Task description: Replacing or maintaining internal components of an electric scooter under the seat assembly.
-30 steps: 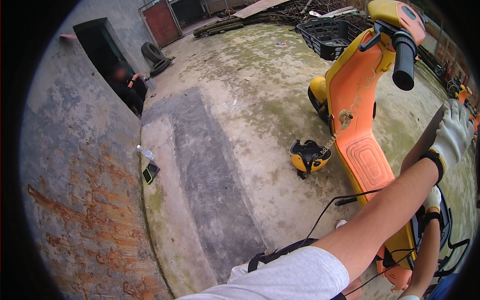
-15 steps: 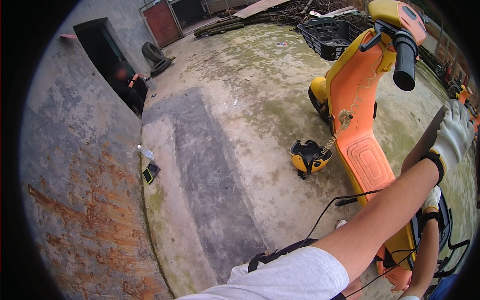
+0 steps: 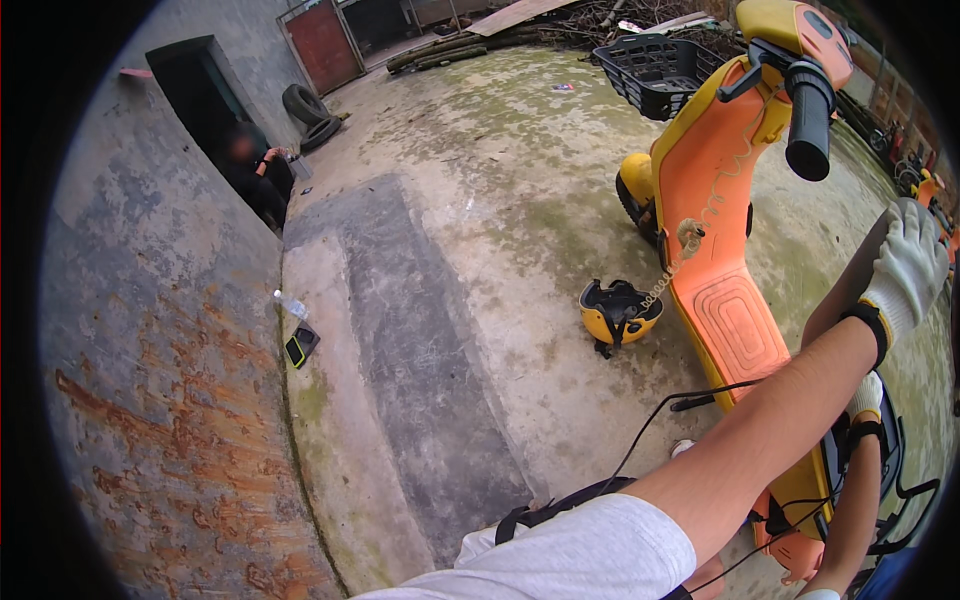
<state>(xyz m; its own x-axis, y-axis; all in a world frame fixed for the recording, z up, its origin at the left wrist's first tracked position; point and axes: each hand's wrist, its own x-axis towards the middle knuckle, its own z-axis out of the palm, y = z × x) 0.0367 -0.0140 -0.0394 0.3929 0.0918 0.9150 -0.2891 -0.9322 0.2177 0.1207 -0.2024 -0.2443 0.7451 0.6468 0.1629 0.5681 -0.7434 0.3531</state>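
Observation:
An orange and yellow electric scooter (image 3: pixel 735 310) stands on my right. My left hand (image 3: pixel 908 265), in a white glove, is closed over the upper edge of a raised brownish panel (image 3: pixel 850 275), which looks like the scooter's seat. Lower down, behind my left forearm, my right hand (image 3: pixel 866 395) is also gloved; it reaches into the scooter's rear part, and its fingers are hidden. A yellow helmet (image 3: pixel 620 315) lies upside down beside the footboard, with a coiled cord (image 3: pixel 712 205) running up toward the handlebar (image 3: pixel 808 120).
Someone in dark clothes (image 3: pixel 262 185) sits in the doorway at left. A clear bottle (image 3: pixel 291 304) and a small dark device (image 3: pixel 302 345) lie by the wall. Tyres (image 3: pixel 312 115) lean farther back, near logs (image 3: pixel 435 58). A black basket (image 3: pixel 660 75) is on the scooter's front.

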